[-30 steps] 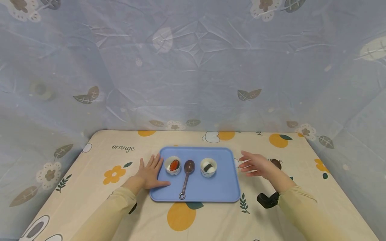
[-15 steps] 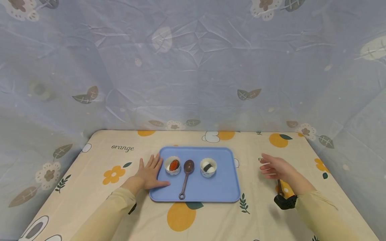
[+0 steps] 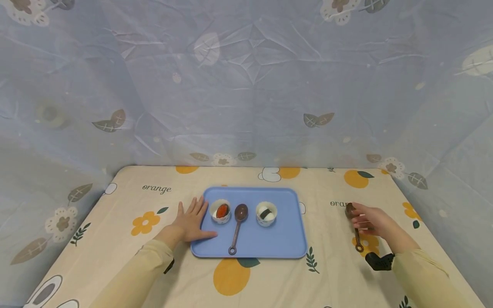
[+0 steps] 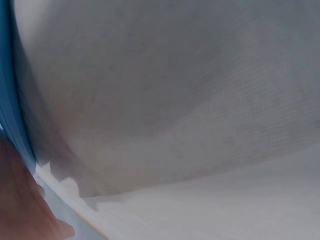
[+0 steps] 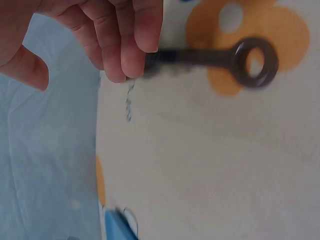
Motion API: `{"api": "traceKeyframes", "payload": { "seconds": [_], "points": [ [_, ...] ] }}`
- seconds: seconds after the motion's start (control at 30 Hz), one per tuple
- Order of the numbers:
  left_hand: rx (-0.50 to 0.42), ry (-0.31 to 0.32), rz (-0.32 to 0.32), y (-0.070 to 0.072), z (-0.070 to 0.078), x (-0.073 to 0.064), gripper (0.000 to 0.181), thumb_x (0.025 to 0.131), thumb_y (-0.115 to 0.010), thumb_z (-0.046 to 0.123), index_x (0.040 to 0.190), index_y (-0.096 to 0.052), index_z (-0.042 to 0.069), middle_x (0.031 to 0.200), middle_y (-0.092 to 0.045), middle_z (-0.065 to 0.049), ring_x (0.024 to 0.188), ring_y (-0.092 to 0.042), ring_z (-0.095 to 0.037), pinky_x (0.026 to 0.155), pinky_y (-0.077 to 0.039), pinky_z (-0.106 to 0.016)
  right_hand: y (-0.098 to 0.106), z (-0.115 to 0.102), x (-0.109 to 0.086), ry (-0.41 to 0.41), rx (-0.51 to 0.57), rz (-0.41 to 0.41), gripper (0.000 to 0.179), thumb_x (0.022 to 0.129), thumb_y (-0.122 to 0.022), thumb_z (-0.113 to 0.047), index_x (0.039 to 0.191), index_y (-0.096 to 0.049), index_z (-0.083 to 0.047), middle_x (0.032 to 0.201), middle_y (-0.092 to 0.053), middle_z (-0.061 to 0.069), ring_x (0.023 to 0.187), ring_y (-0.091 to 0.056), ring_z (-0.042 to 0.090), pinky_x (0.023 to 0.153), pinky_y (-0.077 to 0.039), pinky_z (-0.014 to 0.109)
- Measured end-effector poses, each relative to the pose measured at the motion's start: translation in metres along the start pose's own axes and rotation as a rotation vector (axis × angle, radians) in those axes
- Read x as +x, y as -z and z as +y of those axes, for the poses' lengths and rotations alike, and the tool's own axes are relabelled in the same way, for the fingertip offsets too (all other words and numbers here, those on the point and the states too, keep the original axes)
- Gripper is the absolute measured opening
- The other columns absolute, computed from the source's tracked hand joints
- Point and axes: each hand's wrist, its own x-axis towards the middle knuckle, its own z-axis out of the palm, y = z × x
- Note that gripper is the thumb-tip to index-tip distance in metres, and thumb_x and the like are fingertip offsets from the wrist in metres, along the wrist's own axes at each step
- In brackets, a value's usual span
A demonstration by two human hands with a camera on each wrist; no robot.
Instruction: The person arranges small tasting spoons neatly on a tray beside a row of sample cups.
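My left hand (image 3: 188, 223) lies with fingers spread over the left rim of a blue tray (image 3: 285, 244). On the tray, a white cup with a red-orange sushi piece (image 3: 222, 211) stands at left, and a brown spoon (image 3: 236, 229) lies beside it. A second white cup (image 3: 265, 219) holds a white piece with a dark band. At right, my right hand (image 3: 373, 220) hovers over another brown spoon (image 3: 358, 239) on the cloth. Its thumb stands apart from relaxed fingers, as the right wrist view shows; the fingers (image 5: 112, 40) overlap the spoon's handle (image 5: 200, 56).
A cream tablecloth (image 3: 161, 278) with orange, flower and leaf prints covers the table. Blue-grey patterned fabric (image 3: 246, 98) hangs behind and at both sides. The left wrist view shows mostly pale cloth (image 4: 175, 100) and a blue strip at its left edge.
My right hand has moved right, away from the tray, and lowered over the spoon at right, whose bowl and handle now show. The left hand has stayed on the tray's rim.
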Motion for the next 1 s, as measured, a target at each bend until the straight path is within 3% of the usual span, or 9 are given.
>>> {"api": "traceKeyframes", "payload": {
  "seconds": [0.33, 0.53, 1.0],
  "points": [
    [-0.006, -0.001, -0.014, 0.007, 0.004, -0.005, 0.113, 0.073, -0.052, 0.076, 0.147, -0.015, -0.001, 0.156, -0.006, -0.022, 0.144, -0.005, -0.042, 0.107, 0.002, -0.069, 0.012, 0.013, 0.006, -0.111, -0.009, 0.059, 0.073, 0.096, -0.034, -0.050, 0.132, -0.033, 0.014, 0.076, -0.064, -0.004, 0.072, -0.059, 0.010, 0.070, -0.051, 0.025],
    [-0.011, 0.006, -0.023, 0.014, 0.009, -0.008, 0.108, 0.075, -0.056, 0.069, 0.147, -0.017, -0.002, 0.156, -0.007, -0.023, 0.143, -0.006, -0.043, 0.107, 0.001, -0.070, 0.009, 0.019, 0.008, -0.176, -0.025, 0.105, 0.065, 0.095, -0.039, -0.046, 0.125, -0.043, 0.013, 0.073, -0.062, -0.001, 0.068, -0.057, 0.011, 0.066, -0.051, 0.023],
    [-0.012, 0.008, -0.026, 0.016, 0.010, -0.009, 0.107, 0.076, -0.056, 0.068, 0.147, -0.018, -0.002, 0.155, -0.008, -0.023, 0.143, -0.006, -0.043, 0.107, 0.001, -0.070, -0.004, 0.024, 0.021, -0.189, -0.073, 0.166, 0.048, 0.091, -0.053, -0.031, 0.113, -0.050, 0.012, 0.072, -0.061, 0.004, 0.067, -0.057, 0.015, 0.058, -0.048, 0.019]
  ]
}}
